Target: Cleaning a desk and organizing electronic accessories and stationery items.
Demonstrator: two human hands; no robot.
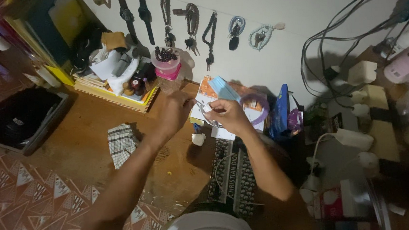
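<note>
While both arms reach out over the floor, the left hand and right hand meet just above a stack of boxes, fingers pinched narrow on a small white cable between them, though it's too blurry to tell the exact grip. A checked cloth lies on the wood floor left of the arms. Further back sits a blue mask, then watches hanging on the wall.

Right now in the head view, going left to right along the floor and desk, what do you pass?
Black tray → checked cloth → left hand → right hand, pinching a small white item → blue upright packet → white cable plugs.
</note>
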